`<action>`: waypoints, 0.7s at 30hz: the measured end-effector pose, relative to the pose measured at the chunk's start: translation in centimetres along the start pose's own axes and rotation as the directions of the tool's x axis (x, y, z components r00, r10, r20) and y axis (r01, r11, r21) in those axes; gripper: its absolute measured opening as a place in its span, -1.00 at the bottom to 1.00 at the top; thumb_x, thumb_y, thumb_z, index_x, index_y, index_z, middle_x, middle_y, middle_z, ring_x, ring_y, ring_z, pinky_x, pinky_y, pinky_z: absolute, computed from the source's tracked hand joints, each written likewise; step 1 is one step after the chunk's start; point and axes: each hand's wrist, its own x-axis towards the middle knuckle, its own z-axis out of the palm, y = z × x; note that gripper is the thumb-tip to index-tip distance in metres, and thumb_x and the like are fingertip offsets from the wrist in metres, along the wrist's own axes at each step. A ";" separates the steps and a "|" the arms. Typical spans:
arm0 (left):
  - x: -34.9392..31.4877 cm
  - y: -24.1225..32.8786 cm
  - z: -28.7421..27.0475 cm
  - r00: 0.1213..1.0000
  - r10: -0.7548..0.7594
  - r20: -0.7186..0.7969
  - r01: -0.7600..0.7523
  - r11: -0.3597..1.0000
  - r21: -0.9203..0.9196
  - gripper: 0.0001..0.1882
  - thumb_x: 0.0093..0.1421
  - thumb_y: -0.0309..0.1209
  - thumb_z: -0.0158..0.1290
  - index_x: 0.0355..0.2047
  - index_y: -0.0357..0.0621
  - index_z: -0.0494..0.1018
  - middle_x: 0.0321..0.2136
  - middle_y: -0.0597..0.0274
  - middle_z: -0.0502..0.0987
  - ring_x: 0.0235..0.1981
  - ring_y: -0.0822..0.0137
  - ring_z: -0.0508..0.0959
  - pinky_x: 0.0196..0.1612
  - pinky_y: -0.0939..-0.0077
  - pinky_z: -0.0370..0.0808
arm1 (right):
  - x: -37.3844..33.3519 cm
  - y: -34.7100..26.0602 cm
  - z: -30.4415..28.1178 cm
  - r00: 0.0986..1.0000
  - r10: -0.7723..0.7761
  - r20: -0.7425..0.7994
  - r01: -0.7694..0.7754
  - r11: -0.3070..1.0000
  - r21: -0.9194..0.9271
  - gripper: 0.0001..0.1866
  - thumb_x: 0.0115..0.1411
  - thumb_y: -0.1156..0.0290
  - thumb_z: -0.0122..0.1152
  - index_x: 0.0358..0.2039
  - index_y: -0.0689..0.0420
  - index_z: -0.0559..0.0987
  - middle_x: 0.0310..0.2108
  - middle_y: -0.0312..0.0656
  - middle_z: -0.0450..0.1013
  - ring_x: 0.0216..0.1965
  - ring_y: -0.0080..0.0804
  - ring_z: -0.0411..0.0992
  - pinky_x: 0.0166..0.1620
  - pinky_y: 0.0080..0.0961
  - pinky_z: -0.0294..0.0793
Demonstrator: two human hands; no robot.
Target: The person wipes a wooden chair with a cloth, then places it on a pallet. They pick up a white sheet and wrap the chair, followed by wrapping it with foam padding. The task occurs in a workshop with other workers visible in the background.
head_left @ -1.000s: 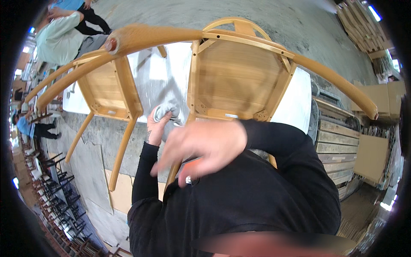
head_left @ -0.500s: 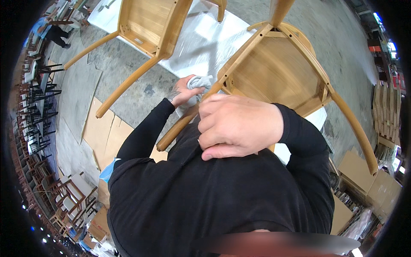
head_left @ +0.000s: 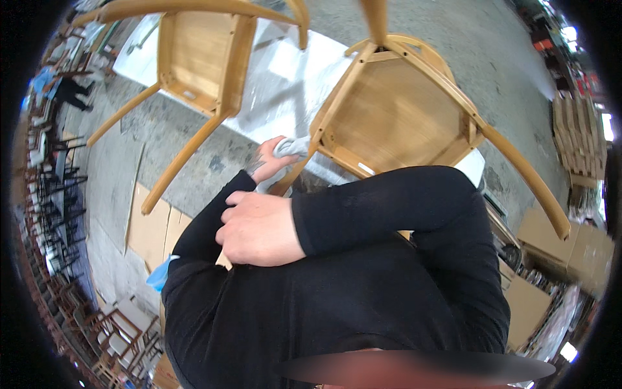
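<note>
An upturned wooden chair lies in front of me with its underside showing and its legs sticking out. My left hand grips a whitish cloth against the near left chair leg, just below the seat corner. Crossing over in front of my body, my right hand has its fingers curled downward. The same leg runs out of sight beneath it, so its grip underneath is hidden.
A second upturned chair rests to the left on the white plastic-wrapped tabletop. Its legs reach out toward me. Cardboard covers floor at left; boxes and pallets stand right. A person stands far left.
My right hand has moved left and a little down, along the leg toward its end. My left hand stays by the leg with the cloth. The whole view has shifted slightly.
</note>
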 end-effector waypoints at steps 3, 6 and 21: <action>-0.2 -0.3 0.2 0.999 0.004 -0.047 -0.004 1.000 -0.009 -0.62 0.04 -0.26 0.27 -0.16 -0.17 0.53 -0.31 0.13 0.62 -0.26 0.31 0.60 -0.11 0.40 0.49 | 0.1 0.8 0.3 0.996 -0.061 0.058 0.048 0.980 0.195 -0.86 -0.08 0.29 0.29 -0.50 0.02 0.67 -0.45 -0.32 0.52 -0.31 -0.25 0.52 -0.18 -0.28 0.38; -0.4 -0.8 0.2 0.997 -0.028 -0.067 0.026 0.999 -0.031 -0.60 0.04 -0.27 0.26 -0.13 -0.18 0.52 -0.30 0.13 0.63 -0.25 0.30 0.61 -0.10 0.40 0.49 | -0.2 1.4 0.6 0.994 -0.096 -0.042 0.103 0.968 0.230 -0.85 -0.05 0.27 0.31 -0.48 0.04 0.67 -0.40 -0.27 0.54 -0.30 -0.22 0.52 -0.19 -0.27 0.42; 0.2 -2.9 0.6 0.994 -0.045 -0.099 0.038 0.997 -0.063 -0.59 0.03 -0.33 0.26 -0.11 -0.19 0.51 -0.29 0.15 0.63 -0.25 0.33 0.61 -0.10 0.40 0.50 | -1.7 2.6 0.3 0.927 -0.078 -0.367 0.326 0.652 0.685 -0.94 0.09 0.51 0.21 -0.38 0.17 0.55 -0.26 -0.15 0.56 -0.16 -0.23 0.51 -0.10 -0.33 0.45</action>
